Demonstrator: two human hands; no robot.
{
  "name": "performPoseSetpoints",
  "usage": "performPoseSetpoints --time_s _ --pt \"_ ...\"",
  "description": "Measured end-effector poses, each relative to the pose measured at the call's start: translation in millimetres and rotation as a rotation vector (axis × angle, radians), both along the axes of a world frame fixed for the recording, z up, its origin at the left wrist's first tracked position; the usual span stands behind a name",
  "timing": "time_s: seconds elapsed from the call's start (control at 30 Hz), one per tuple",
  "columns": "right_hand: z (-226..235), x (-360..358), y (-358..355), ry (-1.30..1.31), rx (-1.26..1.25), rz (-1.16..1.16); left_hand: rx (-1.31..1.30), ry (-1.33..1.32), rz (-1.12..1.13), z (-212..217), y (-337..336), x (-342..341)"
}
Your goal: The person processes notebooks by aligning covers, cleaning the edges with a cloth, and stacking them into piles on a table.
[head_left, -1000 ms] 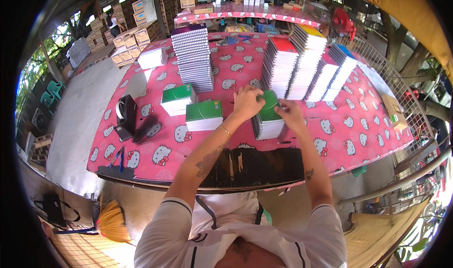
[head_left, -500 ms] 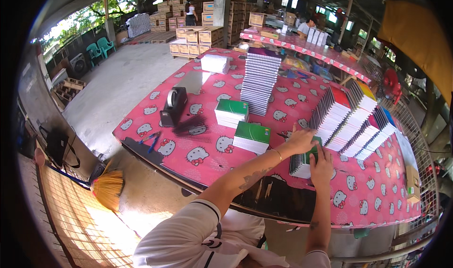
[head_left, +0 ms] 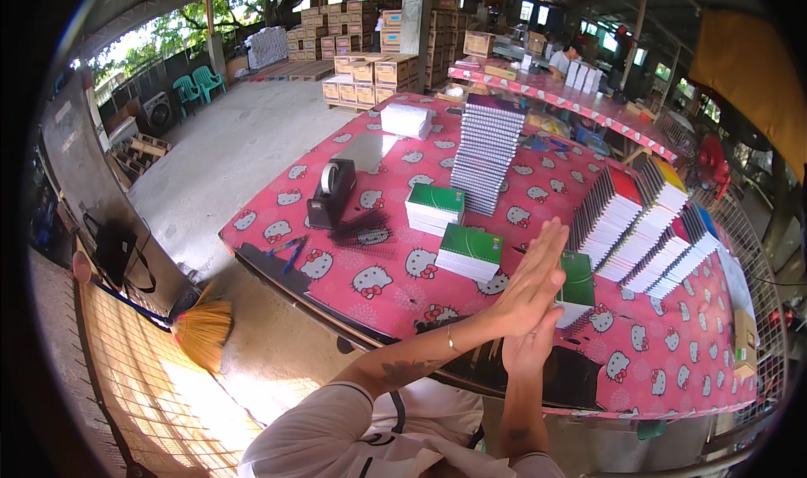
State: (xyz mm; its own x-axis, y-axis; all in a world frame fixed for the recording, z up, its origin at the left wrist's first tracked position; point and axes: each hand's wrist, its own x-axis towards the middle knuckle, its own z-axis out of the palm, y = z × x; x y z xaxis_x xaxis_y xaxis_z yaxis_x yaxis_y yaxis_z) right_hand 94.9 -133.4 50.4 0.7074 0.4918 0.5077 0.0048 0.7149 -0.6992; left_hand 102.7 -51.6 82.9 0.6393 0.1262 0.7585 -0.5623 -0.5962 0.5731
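My left hand is held over the table's near edge, its fingers stretched out flat. Palm to palm against it is my right hand, partly covered by the left; both are empty. Just to their right stands a short stack of green-covered notebooks, its left side hidden behind my hands. Two more green notebook stacks, a nearer one and a farther one, sit left of my hands. Behind them rises a tall stack of spiral-bound notebooks.
Leaning rows of notebooks with red and yellow covers stand at the right. A black tape dispenser, loose black wire spirals and blue-handled pliers lie left on the pink patterned tablecloth. Another person sits at a far table.
Both hands have left the green notebook stack at the near edge and come together, palm to palm, just left of it. The whole view has shifted slightly.
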Motion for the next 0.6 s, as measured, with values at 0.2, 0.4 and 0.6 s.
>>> performPoseSetpoints --time_s 0.2,0.4,0.6 --pt "-29.7 76.1 11.4 0.136 0.179 0.480 0.322 0.000 0.020 -66.4 -9.2 -28.5" --pt "-70.0 3.0 -2.5 0.207 -0.349 0.094 0.342 0.131 0.362 -87.2 123.1 -4.8" --pt "-90.0 32.6 -27.2 0.198 -0.567 -0.015 0.665 0.119 0.352 -115.1 167.9 -12.2"
